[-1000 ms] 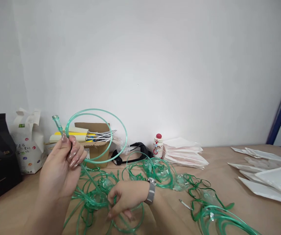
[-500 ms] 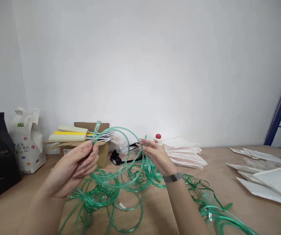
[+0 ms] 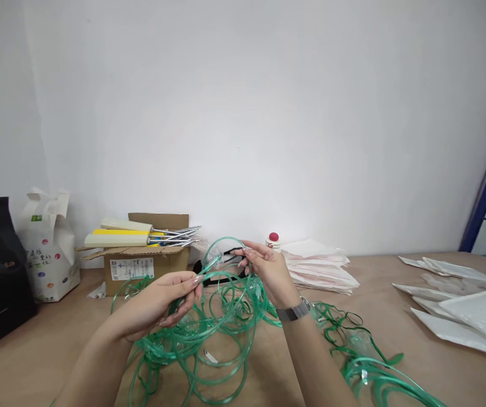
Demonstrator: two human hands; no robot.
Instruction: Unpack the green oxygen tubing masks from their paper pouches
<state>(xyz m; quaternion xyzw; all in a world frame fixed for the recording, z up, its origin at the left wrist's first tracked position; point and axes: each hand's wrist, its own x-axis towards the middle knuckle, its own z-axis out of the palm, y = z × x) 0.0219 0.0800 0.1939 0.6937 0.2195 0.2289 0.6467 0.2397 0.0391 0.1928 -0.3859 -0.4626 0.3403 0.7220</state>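
Green tubing (image 3: 225,238) held curled above tabletop (image 3: 378,297). Left hand (image 3: 169,297) pinches it beside connector (image 3: 212,263); right hand (image 3: 272,275) grasps it farther along. Risk: overlapping coils (image 3: 160,353) below could snag held length, pulling knots tight.

Forearms (image 3: 317,356) bare, right one wearing silver-grey metallic watch (image 3: 293,312); left hand (image 3: 160,299): long, glossy nails (image 3: 196,278).

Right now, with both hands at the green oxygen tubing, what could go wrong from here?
The raised tubing loop between the left hand and right hand might snag on the tangled coils below. A sweep of the left hand could catch the metal rods jutting from the cardboard box. The right hand could knock the red-capped bottle behind it.
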